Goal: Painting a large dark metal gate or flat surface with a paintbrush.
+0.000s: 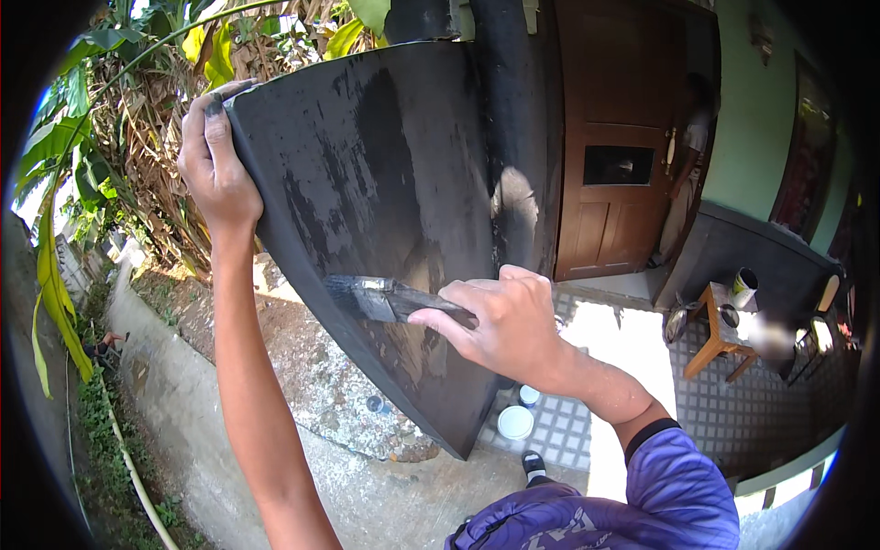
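Note:
A tall dark panel or low wall (403, 174) fills the middle, coated unevenly in black, with greyer, streaky patches and a pale brown area lower down. My left hand (218, 165) grips its upper left edge, fingers bent over the rim and a dark smear on one finger. In my right hand (504, 316) is a paintbrush (378, 299), held by its dark-stained handle. Its black bristles touch the panel near the left edge, below the middle. What lies behind the panel under my left fingertips is hidden.
A white lidded bucket (515, 423) stands on the tiles below. Further right are a wooden stool (720, 330) with a container (744, 288) on it, and a brown door (623, 137) with a person (689, 165) beside it. Plants (137, 137) and a rough stone slab (339, 394) lie left.

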Action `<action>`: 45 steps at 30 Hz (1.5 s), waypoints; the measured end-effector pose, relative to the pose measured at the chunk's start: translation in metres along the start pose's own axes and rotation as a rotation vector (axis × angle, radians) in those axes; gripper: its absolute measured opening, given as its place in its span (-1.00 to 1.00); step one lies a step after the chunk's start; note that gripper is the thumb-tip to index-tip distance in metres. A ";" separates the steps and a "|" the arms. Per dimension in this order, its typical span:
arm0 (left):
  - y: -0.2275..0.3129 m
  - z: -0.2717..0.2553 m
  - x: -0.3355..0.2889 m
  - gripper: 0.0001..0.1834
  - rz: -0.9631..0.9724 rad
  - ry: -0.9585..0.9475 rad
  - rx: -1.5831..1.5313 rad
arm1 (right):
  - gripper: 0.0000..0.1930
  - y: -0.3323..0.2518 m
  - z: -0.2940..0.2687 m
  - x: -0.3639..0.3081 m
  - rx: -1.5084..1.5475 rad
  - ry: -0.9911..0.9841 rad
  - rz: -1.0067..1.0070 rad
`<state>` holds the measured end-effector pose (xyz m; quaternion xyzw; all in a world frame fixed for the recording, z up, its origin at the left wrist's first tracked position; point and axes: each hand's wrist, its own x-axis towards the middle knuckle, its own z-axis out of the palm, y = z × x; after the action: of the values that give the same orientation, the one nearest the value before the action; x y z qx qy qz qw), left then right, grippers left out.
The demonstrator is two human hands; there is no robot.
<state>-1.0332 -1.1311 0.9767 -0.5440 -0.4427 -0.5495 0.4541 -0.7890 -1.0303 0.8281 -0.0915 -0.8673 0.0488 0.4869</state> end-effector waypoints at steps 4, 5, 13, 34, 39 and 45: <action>0.003 0.000 0.002 -0.63 -0.012 -0.003 -0.012 | -0.58 0.074 0.042 -0.008 0.155 -0.217 0.348; 0.002 0.002 0.004 -0.63 -0.002 0.001 -0.009 | -0.57 0.102 0.055 -0.010 0.180 -0.239 0.468; 0.004 0.007 0.004 -0.63 0.047 0.009 0.000 | -0.60 0.123 0.096 -0.014 -0.432 0.139 0.358; 0.003 0.007 -0.001 -0.60 0.046 0.049 0.085 | -0.53 0.146 0.156 -0.152 -0.284 -0.125 0.496; -0.002 -0.002 -0.003 -0.61 -0.003 0.067 -0.005 | -0.57 0.022 0.137 -0.237 0.036 -0.284 0.308; -0.008 -0.004 0.004 -0.61 -0.038 0.047 -0.089 | -0.59 0.055 0.162 -0.249 0.099 -0.262 0.102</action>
<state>-1.0422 -1.1336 0.9803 -0.5420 -0.4174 -0.5897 0.4292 -0.7939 -1.0272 0.5258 -0.1039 -0.9143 0.1277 0.3701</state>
